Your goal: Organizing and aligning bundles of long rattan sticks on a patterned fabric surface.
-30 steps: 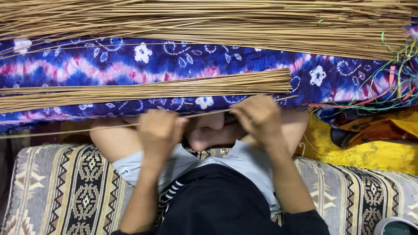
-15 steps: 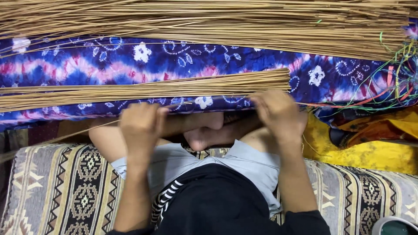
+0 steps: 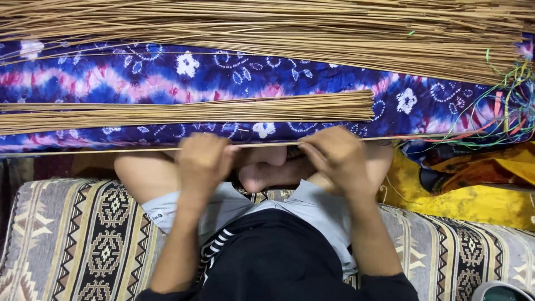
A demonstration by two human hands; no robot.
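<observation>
My left hand (image 3: pixel 203 161) and my right hand (image 3: pixel 334 159) are both closed on one thin tan stick (image 3: pixel 134 149) that runs level across my lap and off to the left. My crossed bare feet (image 3: pixel 267 170) show between the two hands. Just beyond the hands lies a small bundle of the same sticks (image 3: pixel 184 112) on a blue, purple and pink tie-dye cloth (image 3: pixel 278 78). A much larger heap of sticks (image 3: pixel 278 28) lies along the far edge of the cloth.
I sit on a patterned woven mat (image 3: pixel 83 239). To the right lie a yellow cloth (image 3: pixel 473 189) and a tangle of green, red and yellow threads (image 3: pixel 501 120). A pale rounded object (image 3: pixel 501 292) shows at the bottom right corner.
Both hands have moved up and apart, from close over my feet to the near edge of the tie-dye cloth, and the single stick now spans between them.
</observation>
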